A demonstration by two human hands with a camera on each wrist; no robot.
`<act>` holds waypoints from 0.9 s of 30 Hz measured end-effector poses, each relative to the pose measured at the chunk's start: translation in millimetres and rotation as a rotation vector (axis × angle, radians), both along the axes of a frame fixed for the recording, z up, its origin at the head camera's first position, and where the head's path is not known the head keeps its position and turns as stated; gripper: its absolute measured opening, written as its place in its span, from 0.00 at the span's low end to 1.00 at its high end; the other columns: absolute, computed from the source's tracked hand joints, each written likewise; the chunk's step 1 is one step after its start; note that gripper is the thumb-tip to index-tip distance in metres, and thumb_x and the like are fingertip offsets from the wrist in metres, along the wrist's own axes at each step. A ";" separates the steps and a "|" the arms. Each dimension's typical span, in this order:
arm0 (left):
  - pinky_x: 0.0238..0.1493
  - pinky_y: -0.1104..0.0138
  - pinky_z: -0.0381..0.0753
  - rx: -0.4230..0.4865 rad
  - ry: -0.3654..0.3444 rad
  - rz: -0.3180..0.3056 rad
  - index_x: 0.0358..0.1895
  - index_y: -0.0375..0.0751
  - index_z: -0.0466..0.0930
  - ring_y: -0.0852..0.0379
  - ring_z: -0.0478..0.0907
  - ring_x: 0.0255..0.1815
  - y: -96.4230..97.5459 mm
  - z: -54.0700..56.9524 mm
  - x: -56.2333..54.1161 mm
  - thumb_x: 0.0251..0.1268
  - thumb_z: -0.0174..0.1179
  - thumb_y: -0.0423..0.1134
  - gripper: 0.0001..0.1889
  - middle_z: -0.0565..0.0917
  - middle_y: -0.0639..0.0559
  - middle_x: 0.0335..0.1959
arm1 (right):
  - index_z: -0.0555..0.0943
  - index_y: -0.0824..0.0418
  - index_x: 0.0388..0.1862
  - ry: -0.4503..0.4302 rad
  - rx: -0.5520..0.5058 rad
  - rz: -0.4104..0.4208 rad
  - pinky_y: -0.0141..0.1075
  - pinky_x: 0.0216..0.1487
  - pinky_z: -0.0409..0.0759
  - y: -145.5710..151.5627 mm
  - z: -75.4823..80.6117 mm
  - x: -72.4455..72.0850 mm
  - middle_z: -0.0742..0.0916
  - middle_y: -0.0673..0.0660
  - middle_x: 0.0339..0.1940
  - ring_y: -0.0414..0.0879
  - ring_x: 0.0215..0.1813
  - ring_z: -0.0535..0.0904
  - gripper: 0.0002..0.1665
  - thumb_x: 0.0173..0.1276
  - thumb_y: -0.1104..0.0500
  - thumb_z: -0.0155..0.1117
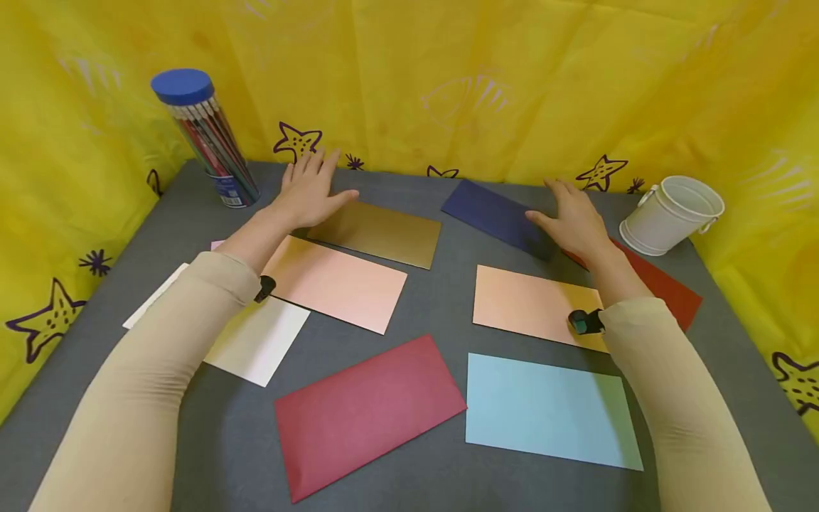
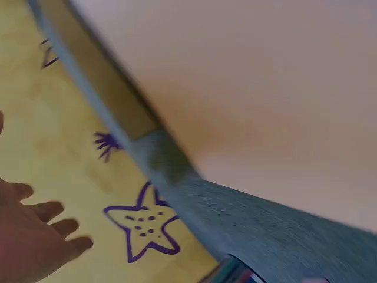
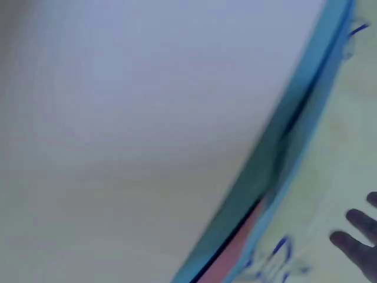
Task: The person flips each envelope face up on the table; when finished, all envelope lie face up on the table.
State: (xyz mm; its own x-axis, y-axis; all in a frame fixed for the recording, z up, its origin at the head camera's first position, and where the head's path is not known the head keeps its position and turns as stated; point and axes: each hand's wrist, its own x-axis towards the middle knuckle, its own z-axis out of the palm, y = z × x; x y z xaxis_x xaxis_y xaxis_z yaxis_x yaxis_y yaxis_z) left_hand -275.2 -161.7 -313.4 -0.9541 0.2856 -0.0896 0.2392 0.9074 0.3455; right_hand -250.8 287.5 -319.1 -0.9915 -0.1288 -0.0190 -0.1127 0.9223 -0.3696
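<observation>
My left hand (image 1: 310,195), fingers spread, is over the far left of the table beside a gold envelope (image 1: 384,233); it holds nothing. Just below that wrist lies a light pink envelope (image 1: 342,284). On the right, my right hand (image 1: 572,217) is held out with spread fingers, its thumb overlapping the edge of a dark blue envelope (image 1: 489,212). A red envelope (image 1: 665,284) is partly hidden under the right forearm, and a peach envelope (image 1: 531,302) lies below it. In the left wrist view the left fingers (image 2: 50,212) show against the yellow cloth.
A dark red envelope (image 1: 371,419) and a light blue envelope (image 1: 550,412) lie at the front. A cream envelope (image 1: 262,341) is partly under the left sleeve. A blue-lidded tube of pencils (image 1: 207,142) stands back left, a white bucket (image 1: 668,217) back right. Yellow cloth (image 1: 409,85) hangs behind.
</observation>
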 end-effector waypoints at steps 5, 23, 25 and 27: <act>0.79 0.41 0.51 0.191 -0.025 0.033 0.80 0.39 0.41 0.35 0.49 0.81 4.3 22.5 -7.0 0.75 0.48 0.56 0.42 0.50 0.37 0.81 | 0.65 0.59 0.74 -0.072 -0.423 -0.124 0.55 0.73 0.69 -49.4 12.8 -5.2 0.71 0.63 0.75 0.61 0.74 0.68 0.37 0.72 0.47 0.61; 0.75 0.43 0.61 0.145 -0.284 0.297 0.71 0.23 0.58 0.28 0.58 0.74 -7.3 4.5 -11.5 0.68 0.56 0.53 0.41 0.61 0.26 0.73 | 0.46 0.63 0.79 -0.594 -0.593 -0.229 0.46 0.65 0.79 -162.8 10.4 -14.0 0.72 0.65 0.68 0.54 0.55 0.76 0.49 0.70 0.55 0.63; 0.78 0.43 0.54 0.131 -0.282 0.316 0.71 0.22 0.58 0.28 0.52 0.76 -7.9 1.8 -11.0 0.67 0.57 0.54 0.42 0.58 0.25 0.74 | 0.41 0.62 0.80 -0.600 -0.570 -0.230 0.47 0.65 0.80 -165.6 9.5 -12.9 0.73 0.65 0.66 0.55 0.55 0.77 0.52 0.70 0.56 0.63; 0.79 0.41 0.50 0.121 -0.285 0.336 0.72 0.22 0.56 0.26 0.48 0.77 -8.6 0.3 -10.9 0.67 0.57 0.54 0.43 0.55 0.24 0.75 | 0.41 0.63 0.80 -0.605 -0.562 -0.231 0.47 0.64 0.80 -166.9 7.8 -12.7 0.75 0.66 0.65 0.57 0.57 0.79 0.52 0.70 0.57 0.62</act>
State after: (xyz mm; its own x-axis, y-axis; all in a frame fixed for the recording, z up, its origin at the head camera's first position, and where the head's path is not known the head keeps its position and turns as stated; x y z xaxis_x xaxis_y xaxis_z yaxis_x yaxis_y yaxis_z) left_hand -286.1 -170.3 -313.1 -0.9376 -0.0112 -0.3475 -0.1819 0.8675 0.4629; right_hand -263.5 120.6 -311.3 -0.8341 -0.0738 -0.5466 0.4191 0.5596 -0.7150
